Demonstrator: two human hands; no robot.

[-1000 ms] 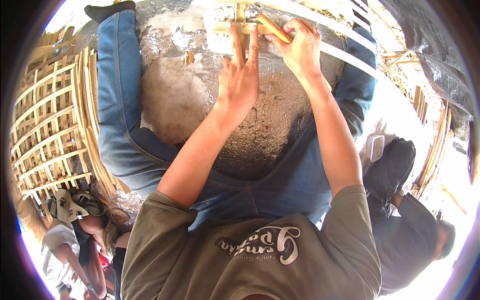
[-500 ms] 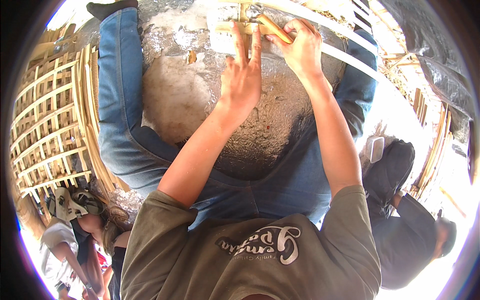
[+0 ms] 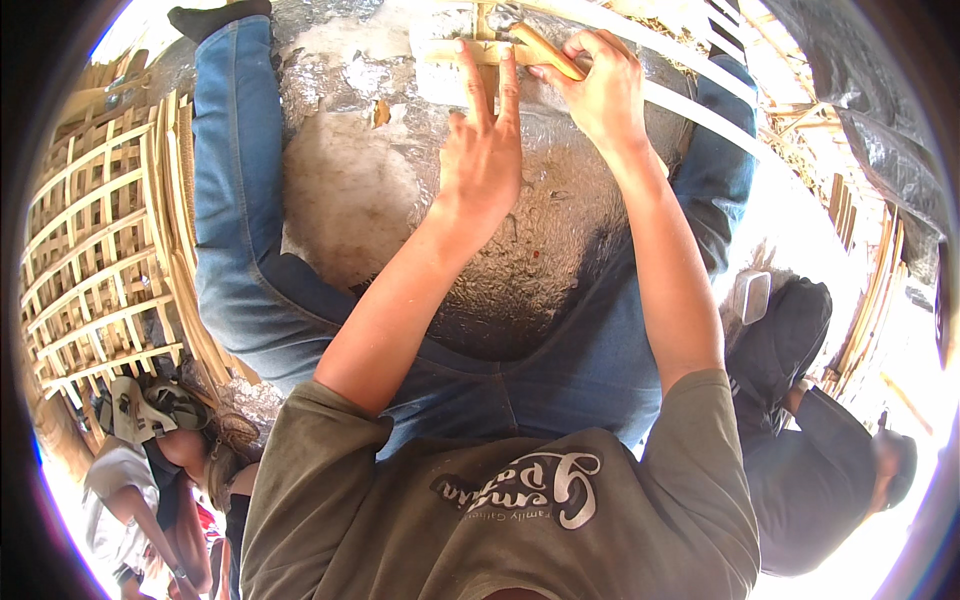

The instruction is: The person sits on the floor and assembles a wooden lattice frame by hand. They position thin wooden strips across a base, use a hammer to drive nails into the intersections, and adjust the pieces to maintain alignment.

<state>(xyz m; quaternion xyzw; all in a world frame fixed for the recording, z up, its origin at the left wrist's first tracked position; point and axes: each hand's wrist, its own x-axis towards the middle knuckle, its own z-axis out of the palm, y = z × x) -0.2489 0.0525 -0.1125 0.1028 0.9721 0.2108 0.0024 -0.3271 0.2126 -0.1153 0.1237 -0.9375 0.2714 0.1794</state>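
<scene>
My left hand [image 3: 481,160] reaches forward with its index and middle fingers stretched apart in a V. Their tips press on a short, pale bamboo strip [image 3: 440,51] lying crosswise. An upright bamboo strip [image 3: 483,20] crosses it between those fingertips. Closed around the near end of a yellow-orange wooden handle, my right hand [image 3: 606,98] holds what looks like a hammer [image 3: 548,51]. The handle slants up and left over the crossing; its head is hard to make out now. Long, curved pale strips [image 3: 700,122] run behind and right of my right hand.
Worn, patchy ground [image 3: 350,190] lies between my legs in jeans [image 3: 238,150]. A woven bamboo lattice [image 3: 95,250] stands at the left. Another person in black [image 3: 815,480] sits at lower right near a small clear box [image 3: 752,297]; someone else [image 3: 130,500] is at lower left.
The hammer's far end has lifted slightly off the crossing, and its grey head no longer shows clearly. My left fingers stay pressed on the strip; the view has shifted a little.
</scene>
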